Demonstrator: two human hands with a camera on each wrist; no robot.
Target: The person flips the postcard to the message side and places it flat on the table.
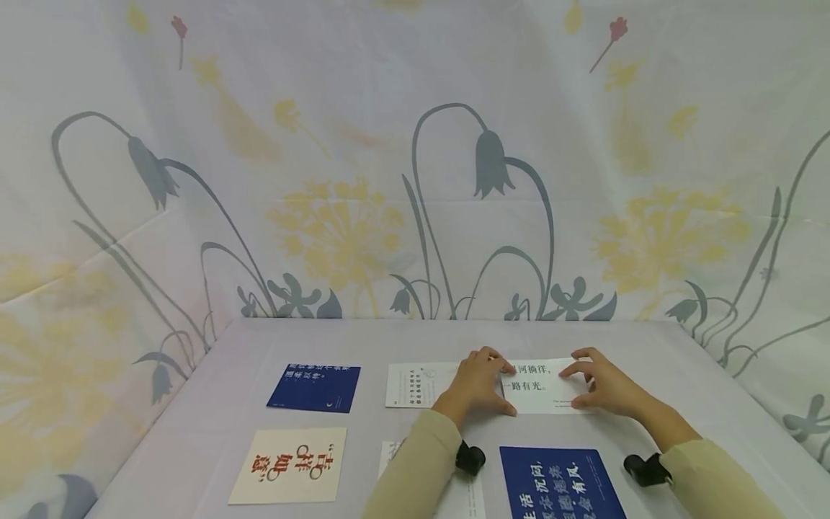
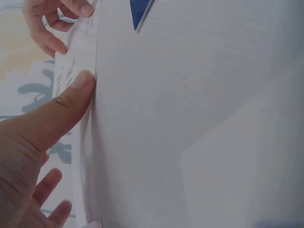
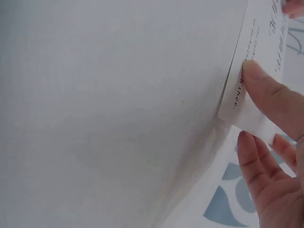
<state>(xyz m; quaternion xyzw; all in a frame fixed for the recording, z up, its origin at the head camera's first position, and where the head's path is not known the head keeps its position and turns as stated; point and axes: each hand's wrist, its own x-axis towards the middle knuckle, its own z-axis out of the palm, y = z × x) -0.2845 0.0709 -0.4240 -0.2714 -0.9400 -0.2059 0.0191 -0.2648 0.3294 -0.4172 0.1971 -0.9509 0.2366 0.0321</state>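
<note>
Two ends of a white card (image 1: 547, 398) are pinched, one by the left hand (image 1: 480, 382), one by the right hand (image 1: 607, 384); its long axis runs left to right, print upright to the wearer, beyond a blue card (image 1: 560, 481) on the table (image 1: 363, 339)

White rectangular card (image 1: 543, 398), printed side up: 2 lines of large dark Chinese characters toward left, small English print toward near right corner. Lies near far edge of surface (image 1: 366, 340), right of middle, long sides roughly parallel to that edge. Left hand (image 1: 478, 382) grips left end; right hand (image 1: 606, 386), right end.
</note>
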